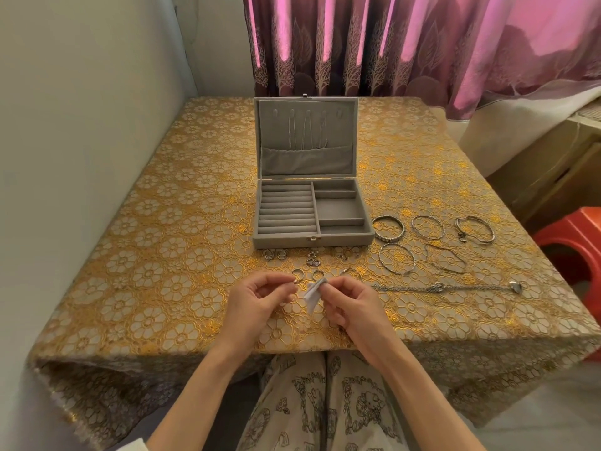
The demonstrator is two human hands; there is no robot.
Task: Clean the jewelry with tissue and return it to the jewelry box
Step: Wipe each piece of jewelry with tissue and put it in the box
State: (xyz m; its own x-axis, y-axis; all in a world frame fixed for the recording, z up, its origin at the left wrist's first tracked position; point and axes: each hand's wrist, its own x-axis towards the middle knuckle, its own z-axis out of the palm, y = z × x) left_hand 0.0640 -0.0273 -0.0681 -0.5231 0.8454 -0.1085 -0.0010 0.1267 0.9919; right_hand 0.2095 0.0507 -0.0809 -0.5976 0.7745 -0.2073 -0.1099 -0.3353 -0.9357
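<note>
1. Patterned cloth over the person's lap lies nearest, and both forearms reach forward from it over the near edge of the tabletop [136, 242], which is covered in a gold floral lace cloth.
2. Left hand [257, 299]: its fingers are curled together, thumb and forefinger pinching a small ring [293, 281] held up off the cloth.
3. Right hand [349, 302]: its fingers are clamped on a folded piece of white tissue [313, 292], whose tip points toward the ring – just beside it, though I cannot tell whether they touch.
4. Step in hand, as I judge it: wiping a ring, early in the job, since the ring rolls and side compartments of the open grey jewelry box [312, 216] look bare.
5. Waiting on the cloth: more rings [297, 273] and small pieces just in front of the box, five bangles [388, 227] to its right, and a chain [445, 287] stretched out near the right hand. Thin chains hang inside the box lid.
6. Next move likely calls for rubbing the tissue round the band while the left fingertips turn it – then a forward reach to press the ring into a slot on the box's left side.
</note>
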